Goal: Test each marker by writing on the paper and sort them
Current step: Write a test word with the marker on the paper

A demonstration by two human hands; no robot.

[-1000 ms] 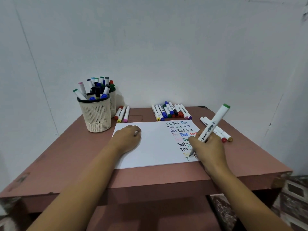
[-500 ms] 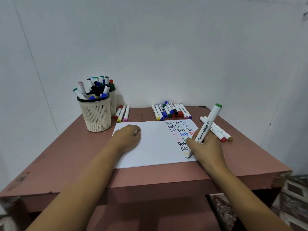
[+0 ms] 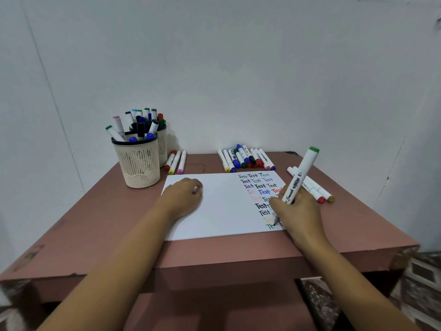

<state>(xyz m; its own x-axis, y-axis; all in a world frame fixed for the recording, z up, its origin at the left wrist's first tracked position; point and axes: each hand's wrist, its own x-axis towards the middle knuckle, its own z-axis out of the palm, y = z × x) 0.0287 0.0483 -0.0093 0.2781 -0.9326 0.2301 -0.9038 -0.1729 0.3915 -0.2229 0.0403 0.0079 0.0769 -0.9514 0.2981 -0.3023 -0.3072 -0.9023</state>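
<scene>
The right grip (image 3: pixel 297 211) pinches a green-ended marker (image 3: pixel 301 176), its tip on the paper (image 3: pixel 224 206) just under that grip, midway through a green "Test" below many finished rows. The left grip (image 3: pixel 182 198) rests curled on the paper, perhaps around a cap; I cannot tell. Sorted markers (image 3: pixel 245 158) lie beyond the right grip. The cup (image 3: pixel 138 161) beyond the left grip holds many, likely untested.

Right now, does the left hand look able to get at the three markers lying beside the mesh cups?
Probably yes. The left hand rests on the paper; only bare paper and table lie between it and the three markers. The mesh cup stands off to the side.
</scene>
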